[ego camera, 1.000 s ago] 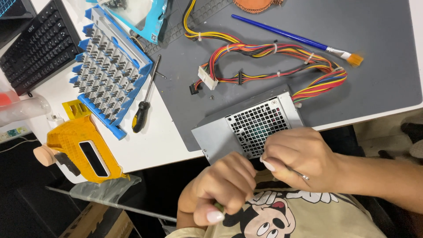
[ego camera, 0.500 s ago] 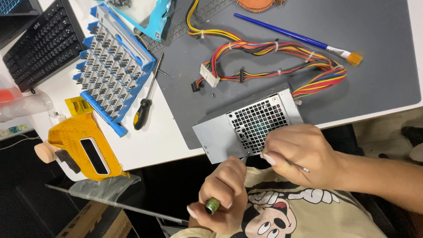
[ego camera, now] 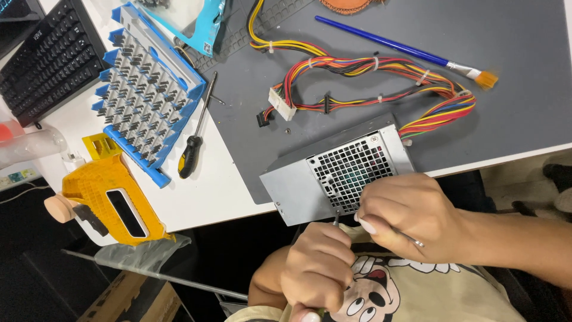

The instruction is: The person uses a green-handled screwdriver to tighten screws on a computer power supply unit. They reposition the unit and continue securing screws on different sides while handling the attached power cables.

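A grey metal power supply box with a mesh fan grille overhangs the near edge of the grey mat. Its bundle of coloured cables loops across the mat. My left hand is closed around a small screwdriver, whose thin shaft points up at the box's near face. Its handle is almost hidden in the fist. My right hand comes in from the right and curls over the box's lower edge beside the grille, fingertips close to the shaft.
On the white table left of the mat lie a black-and-yellow screwdriver, a blue rack of bits, a yellow device and a black keyboard. A blue-handled brush lies at the mat's far side.
My left hand has shifted slightly lower and turned on the screwdriver, so the green handle end seen half a second ago is now mostly covered. My right hand stays on the box.
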